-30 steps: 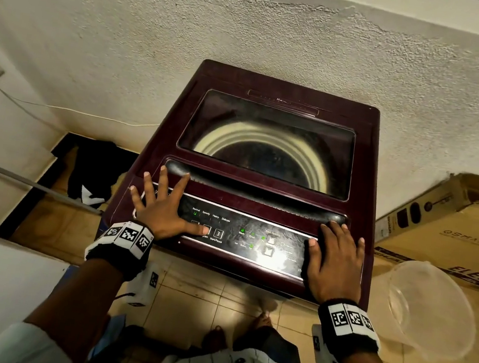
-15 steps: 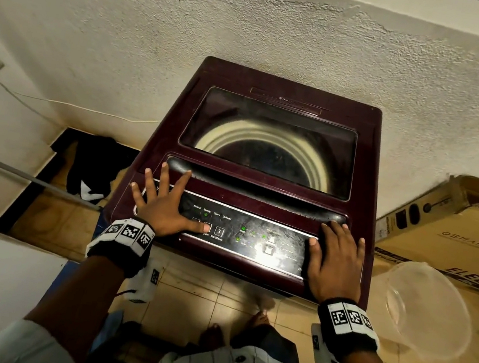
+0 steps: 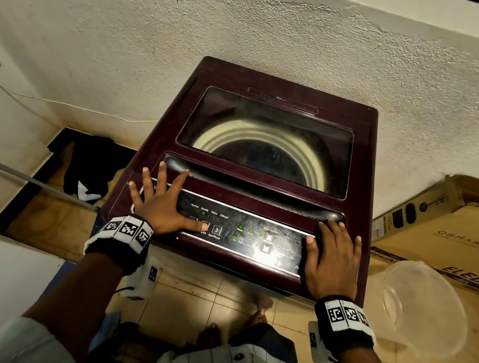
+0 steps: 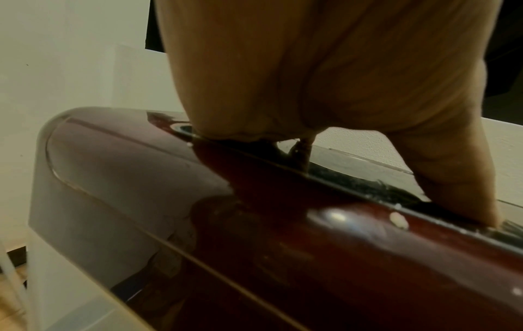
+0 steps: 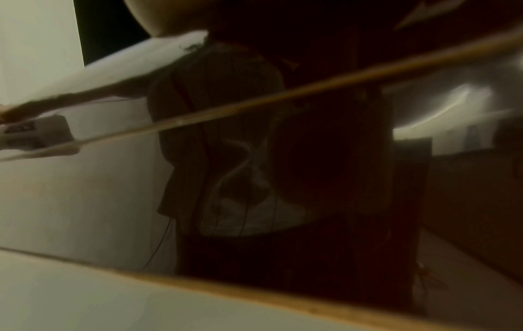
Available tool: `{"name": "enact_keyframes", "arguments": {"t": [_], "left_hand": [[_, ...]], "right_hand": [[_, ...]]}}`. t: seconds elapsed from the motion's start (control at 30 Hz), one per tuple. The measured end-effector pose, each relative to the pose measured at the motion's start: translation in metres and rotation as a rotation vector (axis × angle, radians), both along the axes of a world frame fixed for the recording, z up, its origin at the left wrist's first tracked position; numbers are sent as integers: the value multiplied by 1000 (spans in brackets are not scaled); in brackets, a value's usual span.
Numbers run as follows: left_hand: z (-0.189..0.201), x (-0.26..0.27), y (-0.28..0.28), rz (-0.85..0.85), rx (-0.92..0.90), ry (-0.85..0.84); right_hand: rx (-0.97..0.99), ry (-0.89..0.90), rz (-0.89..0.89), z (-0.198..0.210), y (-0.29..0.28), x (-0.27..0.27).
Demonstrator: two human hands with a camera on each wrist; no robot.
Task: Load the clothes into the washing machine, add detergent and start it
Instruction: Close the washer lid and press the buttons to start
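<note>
Maroon washing machine [image 3: 265,166] against the wall, lid closed; drum contents dark and indistinct through the glass. Left hand [image 3: 163,204] lies flat with fingers spread, thumb on the control panel [image 3: 243,231]. Right hand [image 3: 332,257] rests flat, fingers straight, covering the panel's right end. The right wrist view is blurred and unreadable.

head: above, facing down | left wrist: close, low | shared: washing machine [image 3: 261,191] front edge

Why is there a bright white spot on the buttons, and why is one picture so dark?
Head view: a light glares off the shiny control panel of the washing machine. Right wrist view: dim and blurry. Left wrist view: brighter, the left hand fills it.
</note>
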State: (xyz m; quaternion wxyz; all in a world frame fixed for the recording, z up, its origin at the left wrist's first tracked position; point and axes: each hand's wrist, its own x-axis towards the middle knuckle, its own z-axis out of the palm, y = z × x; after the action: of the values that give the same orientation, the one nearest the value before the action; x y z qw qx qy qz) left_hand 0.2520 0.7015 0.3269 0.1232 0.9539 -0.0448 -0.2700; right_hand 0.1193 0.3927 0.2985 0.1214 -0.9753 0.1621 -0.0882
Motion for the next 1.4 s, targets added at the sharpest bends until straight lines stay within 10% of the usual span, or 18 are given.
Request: {"name": "enact_keyframes", "arguments": {"t": [1.4], "left_hand": [[19, -6, -22, 24, 35, 154]], "right_hand": [[11, 5, -12, 1, 0, 0]]}}
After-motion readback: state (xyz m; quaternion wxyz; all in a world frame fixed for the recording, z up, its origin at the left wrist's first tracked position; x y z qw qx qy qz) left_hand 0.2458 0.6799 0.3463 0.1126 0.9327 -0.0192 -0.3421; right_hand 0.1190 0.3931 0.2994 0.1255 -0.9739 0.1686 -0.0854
